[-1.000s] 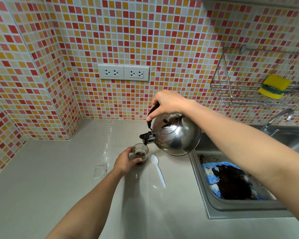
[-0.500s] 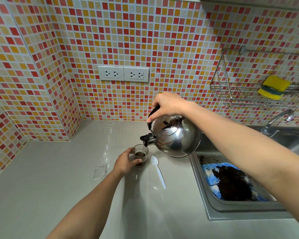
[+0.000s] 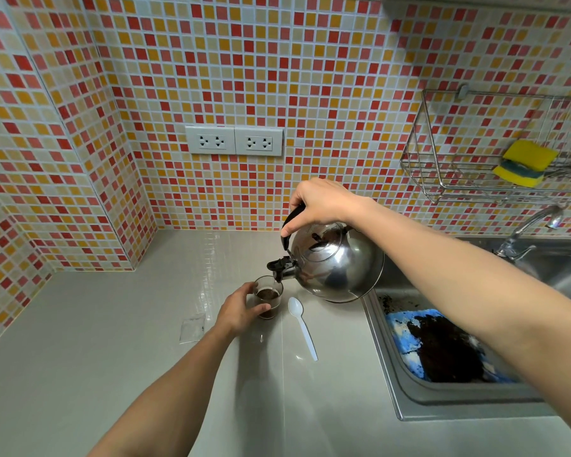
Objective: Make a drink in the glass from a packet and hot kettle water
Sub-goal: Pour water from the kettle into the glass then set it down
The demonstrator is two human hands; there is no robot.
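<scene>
Clearly heavy and hot, the kettle (image 3: 338,263) hangs by its handle from the closed right hand (image 3: 323,202); the left hand (image 3: 239,308) wraps the fragile glass (image 3: 268,296).

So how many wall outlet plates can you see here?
2: a left outlet plate and a right outlet plate, side by side, touching, on the tiled wall above the counter. None seem hidden.

Bright, even indoor light, soft shadows on the grey counter (image 3: 80,357), glare on the steel kettle (image 3: 338,262), wide-angle bending at the edges, sharp focus.
</scene>
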